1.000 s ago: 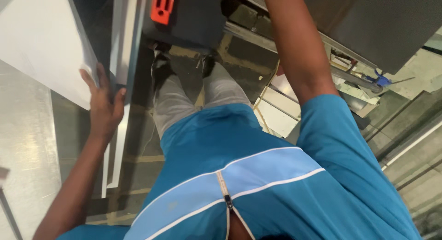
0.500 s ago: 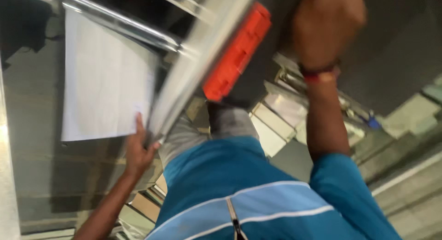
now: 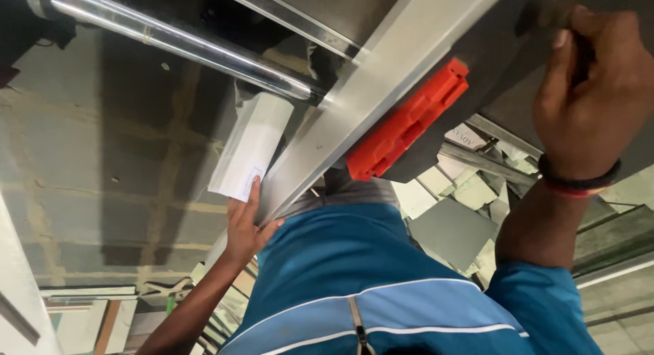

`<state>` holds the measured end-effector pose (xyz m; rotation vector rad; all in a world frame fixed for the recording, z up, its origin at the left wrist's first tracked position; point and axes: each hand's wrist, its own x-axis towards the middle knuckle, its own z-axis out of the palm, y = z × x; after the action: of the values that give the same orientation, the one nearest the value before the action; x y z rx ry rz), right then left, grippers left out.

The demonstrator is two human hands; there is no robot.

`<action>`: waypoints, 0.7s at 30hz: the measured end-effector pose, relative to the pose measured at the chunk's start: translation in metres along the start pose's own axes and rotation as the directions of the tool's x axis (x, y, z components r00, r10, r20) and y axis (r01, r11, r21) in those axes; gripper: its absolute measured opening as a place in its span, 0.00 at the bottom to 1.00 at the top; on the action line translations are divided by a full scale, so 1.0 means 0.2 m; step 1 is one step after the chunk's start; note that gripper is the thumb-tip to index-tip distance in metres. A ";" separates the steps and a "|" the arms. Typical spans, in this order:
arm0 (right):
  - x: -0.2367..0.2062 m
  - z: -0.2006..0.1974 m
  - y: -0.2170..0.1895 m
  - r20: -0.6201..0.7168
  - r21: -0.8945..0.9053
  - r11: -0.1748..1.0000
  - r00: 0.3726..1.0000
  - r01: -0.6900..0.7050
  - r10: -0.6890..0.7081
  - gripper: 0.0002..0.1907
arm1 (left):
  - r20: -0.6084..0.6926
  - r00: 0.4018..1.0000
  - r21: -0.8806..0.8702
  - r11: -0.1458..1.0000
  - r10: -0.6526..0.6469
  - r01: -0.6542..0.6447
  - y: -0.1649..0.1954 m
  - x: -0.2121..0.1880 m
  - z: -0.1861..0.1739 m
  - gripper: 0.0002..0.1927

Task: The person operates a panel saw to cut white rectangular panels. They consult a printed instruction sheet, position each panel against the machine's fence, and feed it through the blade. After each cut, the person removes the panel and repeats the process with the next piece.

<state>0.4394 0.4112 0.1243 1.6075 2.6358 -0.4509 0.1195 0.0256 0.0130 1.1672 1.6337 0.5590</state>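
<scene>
- Head view: a long silvery metal panel (image 3: 381, 110) is seen edge-on, running from the lower left up to the upper right, tilted.
- The left hand (image 3: 244, 229) is pressed against the lower end of the panel; its fingers (image 3: 253, 195) are stretched out flat along the panel's edge, the thumb spread to the side. Nothing is pinched.
- A white sheet with a small label (image 3: 249, 147) lies on the panel's left face, just above the left hand and touched by the fingertips.
- The right hand (image 3: 589, 99) is raised at the upper right, curled closed around the dark upper part of the panel; a finger with a pale nail is seen at its top. What exactly lies inside the grip cannot be told.
- A dark and red wristband (image 3: 578, 181) is worn on the right wrist.
- A red plastic block (image 3: 407, 123) is fixed to the panel's underside, between the two hands and well apart from both.
- A shiny metal tube (image 3: 184, 48) crosses the upper left, behind the panel.
- A blue shirt with white stripes (image 3: 354, 287) fills the lower middle.
- Grey and pale offcuts (image 3: 453, 222) lie on the floor at the right, below the right forearm.
</scene>
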 end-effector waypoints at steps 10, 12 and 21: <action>0.06 -0.04 -0.01 -0.075 0.076 0.995 0.996 0.062 -0.057 0.03 | -0.031 0.997 -0.041 0.997 -0.065 0.064 0.03 0.03 0.00 0.52; 0.05 -0.01 0.00 -0.087 0.007 0.997 0.993 0.079 -0.079 0.03 | 0.013 0.996 0.000 0.996 -0.094 0.094 0.03 0.03 0.00 0.54; 0.06 0.12 0.04 -0.054 0.057 0.998 0.998 0.035 -0.032 0.05 | -0.055 0.997 0.100 0.993 -0.060 0.065 0.02 -0.03 0.01 0.54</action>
<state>0.4381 0.4185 0.0973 1.6158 2.7159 -0.4977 0.1232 0.0224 0.0187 1.1795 1.7541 0.4746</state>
